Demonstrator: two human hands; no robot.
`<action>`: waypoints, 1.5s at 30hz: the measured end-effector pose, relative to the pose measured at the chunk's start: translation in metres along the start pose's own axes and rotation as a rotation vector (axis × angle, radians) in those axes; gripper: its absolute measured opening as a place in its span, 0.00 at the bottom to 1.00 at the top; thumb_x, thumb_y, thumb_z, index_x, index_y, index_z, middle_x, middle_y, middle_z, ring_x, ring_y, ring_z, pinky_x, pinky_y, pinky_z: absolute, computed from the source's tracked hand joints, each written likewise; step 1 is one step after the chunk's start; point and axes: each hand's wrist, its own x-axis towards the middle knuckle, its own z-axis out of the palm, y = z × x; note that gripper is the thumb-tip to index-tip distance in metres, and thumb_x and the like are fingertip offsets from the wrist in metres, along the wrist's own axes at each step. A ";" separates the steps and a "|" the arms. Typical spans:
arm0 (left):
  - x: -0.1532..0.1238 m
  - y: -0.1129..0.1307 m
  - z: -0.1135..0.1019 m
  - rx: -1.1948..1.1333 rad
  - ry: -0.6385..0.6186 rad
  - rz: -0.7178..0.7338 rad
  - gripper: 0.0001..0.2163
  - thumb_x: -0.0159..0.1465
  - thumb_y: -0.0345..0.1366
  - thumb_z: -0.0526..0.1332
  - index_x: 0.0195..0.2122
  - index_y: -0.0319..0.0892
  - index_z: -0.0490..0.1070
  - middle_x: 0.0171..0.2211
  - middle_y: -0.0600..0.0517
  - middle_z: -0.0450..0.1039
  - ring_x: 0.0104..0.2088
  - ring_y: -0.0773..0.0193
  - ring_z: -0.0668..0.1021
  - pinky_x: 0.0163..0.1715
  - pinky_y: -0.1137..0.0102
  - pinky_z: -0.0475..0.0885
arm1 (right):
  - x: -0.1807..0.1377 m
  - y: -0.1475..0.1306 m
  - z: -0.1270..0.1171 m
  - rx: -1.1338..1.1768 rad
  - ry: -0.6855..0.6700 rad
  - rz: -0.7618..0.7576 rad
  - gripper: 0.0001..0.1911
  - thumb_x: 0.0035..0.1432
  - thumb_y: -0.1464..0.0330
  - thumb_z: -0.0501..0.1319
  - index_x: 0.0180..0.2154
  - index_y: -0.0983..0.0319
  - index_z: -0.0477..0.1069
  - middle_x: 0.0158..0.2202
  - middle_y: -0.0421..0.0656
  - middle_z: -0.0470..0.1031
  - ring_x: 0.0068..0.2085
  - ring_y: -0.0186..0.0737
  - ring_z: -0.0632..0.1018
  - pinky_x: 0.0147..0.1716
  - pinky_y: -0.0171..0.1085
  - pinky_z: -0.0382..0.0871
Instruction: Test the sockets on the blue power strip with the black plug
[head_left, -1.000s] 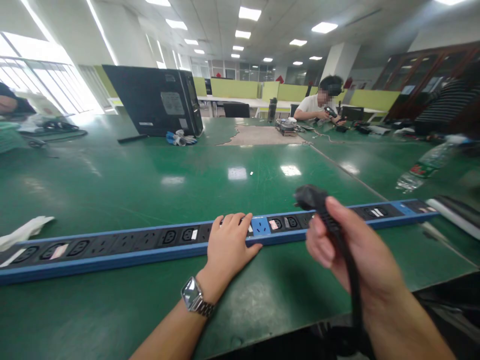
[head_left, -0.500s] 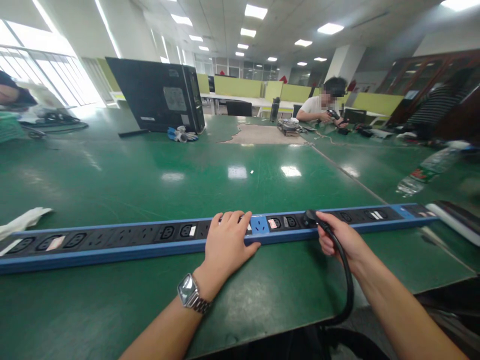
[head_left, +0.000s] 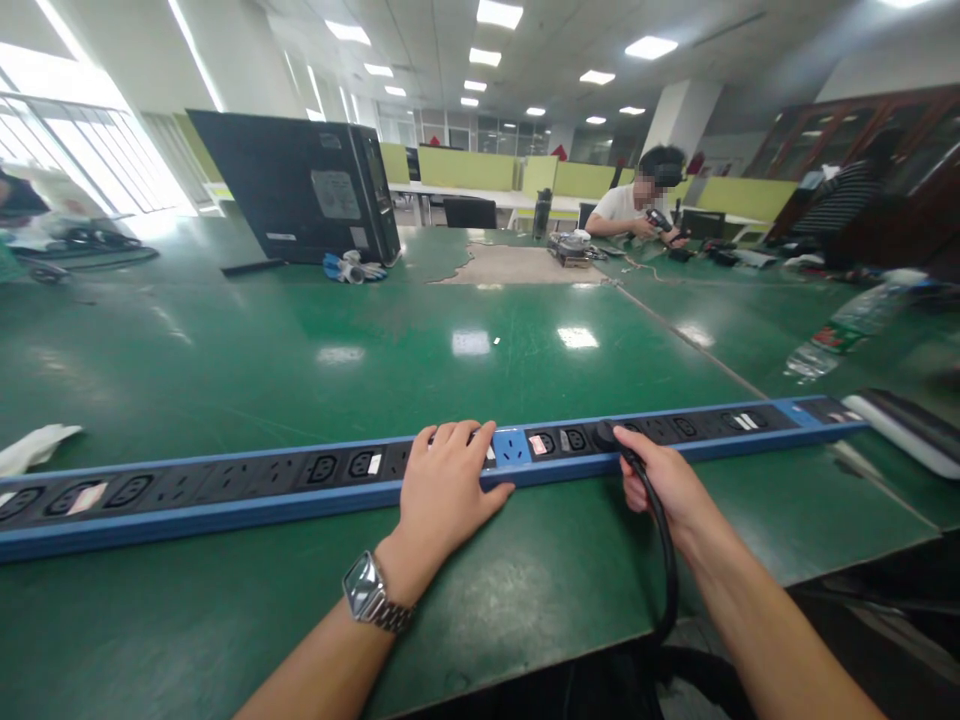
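A long blue power strip (head_left: pixel 247 512) with black socket faces lies across the green table. My left hand (head_left: pixel 444 490), a watch (head_left: pixel 364 585) at its wrist, rests over the strip left of its blue socket (head_left: pixel 513 448), fingers bent over the far side and thumb along the near edge. My right hand (head_left: pixel 660 478) is closed on a black plug (head_left: pixel 604 434) that sits against a socket right of the blue one. How deep the plug sits is hidden. Its thick black cable (head_left: pixel 666 560) loops down past the table's front edge.
A black computer case (head_left: pixel 300 190) stands at the back left, with gloves (head_left: pixel 352 267) beside it. Right of the strip lie a plastic bottle (head_left: pixel 847 330) and a black-and-white object (head_left: pixel 900 432). A person (head_left: pixel 637 205) sits across the table holding a dark tool.
The view has shifted slightly, so most things sit a little further left. Both hands keep their places on the strip and plug. The person across has raised their head.
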 end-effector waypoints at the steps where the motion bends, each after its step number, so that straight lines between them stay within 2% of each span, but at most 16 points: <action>1: 0.000 0.000 0.000 -0.001 0.001 0.003 0.28 0.56 0.46 0.67 0.57 0.43 0.67 0.53 0.44 0.72 0.53 0.48 0.72 0.56 0.53 0.62 | -0.001 0.001 0.001 0.017 -0.013 0.008 0.24 0.55 0.55 0.62 0.15 0.62 0.63 0.07 0.36 0.57 0.10 0.28 0.59 0.11 0.29 0.50; 5: 0.001 -0.001 0.000 -0.005 0.007 0.011 0.28 0.56 0.45 0.67 0.56 0.43 0.67 0.52 0.44 0.73 0.53 0.48 0.72 0.56 0.52 0.62 | -0.013 -0.012 -0.009 0.185 -0.071 -0.105 0.23 0.51 0.55 0.66 0.16 0.62 0.64 0.09 0.35 0.57 0.12 0.27 0.60 0.12 0.29 0.53; 8: 0.001 -0.001 0.000 -0.006 0.012 0.019 0.27 0.56 0.45 0.67 0.56 0.43 0.67 0.52 0.45 0.73 0.53 0.48 0.72 0.56 0.52 0.62 | -0.020 -0.034 -0.035 0.304 -0.051 -0.218 0.19 0.52 0.55 0.66 0.21 0.63 0.68 0.13 0.36 0.61 0.15 0.27 0.63 0.14 0.29 0.58; 10: 0.001 -0.001 0.000 -0.002 0.012 0.017 0.27 0.56 0.45 0.67 0.56 0.43 0.67 0.52 0.45 0.73 0.53 0.48 0.72 0.56 0.52 0.62 | -0.018 -0.048 -0.063 0.290 -0.030 -0.163 0.16 0.55 0.56 0.63 0.26 0.62 0.71 0.16 0.35 0.61 0.15 0.26 0.62 0.14 0.28 0.56; 12: 0.001 -0.001 -0.001 0.001 0.009 0.010 0.28 0.56 0.45 0.67 0.56 0.42 0.67 0.52 0.44 0.73 0.53 0.47 0.72 0.56 0.52 0.62 | -0.010 -0.056 -0.095 0.256 -0.013 -0.059 0.15 0.59 0.58 0.58 0.28 0.62 0.70 0.15 0.33 0.55 0.14 0.25 0.57 0.12 0.27 0.50; 14: 0.001 0.000 -0.001 0.000 0.007 0.009 0.28 0.56 0.45 0.67 0.56 0.42 0.67 0.52 0.44 0.73 0.53 0.47 0.72 0.56 0.52 0.62 | 0.003 -0.057 -0.125 0.205 0.028 0.014 0.16 0.62 0.59 0.54 0.26 0.61 0.67 0.15 0.31 0.49 0.13 0.25 0.51 0.12 0.28 0.46; 17: 0.001 0.000 -0.001 -0.002 0.010 0.011 0.28 0.56 0.45 0.67 0.57 0.42 0.67 0.52 0.45 0.73 0.53 0.47 0.72 0.56 0.52 0.62 | 0.022 -0.053 -0.154 0.129 0.072 0.120 0.15 0.62 0.60 0.54 0.25 0.61 0.65 0.14 0.31 0.48 0.13 0.25 0.50 0.13 0.28 0.44; 19: 0.001 0.000 -0.001 -0.002 0.008 0.014 0.28 0.56 0.45 0.67 0.57 0.42 0.67 0.52 0.45 0.73 0.53 0.48 0.72 0.56 0.52 0.62 | 0.030 -0.048 -0.158 0.090 0.055 0.168 0.14 0.61 0.60 0.56 0.26 0.61 0.65 0.14 0.30 0.48 0.12 0.24 0.51 0.13 0.27 0.43; 26: -0.001 -0.001 0.001 0.012 0.007 0.019 0.28 0.57 0.46 0.66 0.57 0.43 0.66 0.52 0.45 0.73 0.53 0.48 0.72 0.56 0.53 0.62 | 0.037 -0.041 -0.141 -0.005 -0.025 0.207 0.16 0.59 0.58 0.59 0.25 0.60 0.61 0.13 0.30 0.49 0.12 0.24 0.50 0.12 0.27 0.41; 31: 0.000 -0.001 0.001 0.001 0.015 0.026 0.27 0.57 0.46 0.66 0.56 0.43 0.67 0.52 0.45 0.73 0.53 0.48 0.72 0.56 0.53 0.62 | 0.042 -0.040 -0.155 -0.025 -0.037 0.230 0.16 0.60 0.57 0.58 0.25 0.61 0.63 0.14 0.30 0.49 0.13 0.25 0.51 0.12 0.27 0.44; 34: 0.001 -0.002 0.000 -0.025 0.034 0.016 0.30 0.56 0.44 0.67 0.59 0.44 0.64 0.53 0.44 0.72 0.53 0.47 0.72 0.56 0.52 0.62 | 0.034 -0.055 -0.160 -0.105 0.020 0.242 0.16 0.58 0.57 0.61 0.25 0.61 0.65 0.14 0.32 0.54 0.13 0.24 0.54 0.13 0.27 0.44; 37: -0.001 0.002 0.000 -0.104 0.122 0.017 0.40 0.56 0.43 0.67 0.67 0.45 0.50 0.60 0.41 0.65 0.58 0.47 0.69 0.59 0.51 0.60 | 0.010 -0.080 -0.140 -0.103 0.048 0.073 0.15 0.61 0.58 0.59 0.27 0.61 0.69 0.15 0.35 0.58 0.14 0.26 0.60 0.14 0.29 0.49; 40: -0.004 0.018 -0.003 -0.220 0.265 0.061 0.45 0.58 0.46 0.67 0.69 0.43 0.40 0.67 0.36 0.53 0.65 0.45 0.61 0.62 0.48 0.56 | -0.029 -0.096 -0.084 -0.206 0.042 -0.189 0.17 0.60 0.55 0.58 0.30 0.61 0.74 0.17 0.39 0.66 0.16 0.30 0.67 0.15 0.31 0.55; 41: -0.004 0.025 -0.005 -0.267 0.288 0.094 0.45 0.58 0.47 0.66 0.69 0.44 0.40 0.68 0.36 0.50 0.66 0.45 0.59 0.62 0.48 0.57 | -0.045 -0.098 -0.061 -0.327 -0.059 -0.218 0.17 0.57 0.55 0.62 0.30 0.63 0.75 0.19 0.42 0.71 0.18 0.32 0.70 0.15 0.31 0.56; 43: -0.003 0.034 -0.010 -0.391 0.291 0.153 0.38 0.61 0.45 0.63 0.68 0.46 0.45 0.68 0.37 0.50 0.63 0.47 0.64 0.59 0.51 0.63 | -0.076 -0.101 -0.020 -0.477 -0.395 -0.263 0.14 0.50 0.59 0.69 0.31 0.64 0.78 0.26 0.45 0.78 0.22 0.34 0.75 0.20 0.32 0.67; 45: -0.001 0.031 -0.020 -0.516 0.323 0.142 0.26 0.65 0.41 0.58 0.64 0.48 0.55 0.62 0.41 0.62 0.56 0.54 0.72 0.53 0.57 0.70 | -0.100 -0.103 0.003 -0.381 -0.557 -0.347 0.16 0.50 0.58 0.69 0.39 0.61 0.80 0.36 0.47 0.81 0.31 0.41 0.79 0.30 0.38 0.75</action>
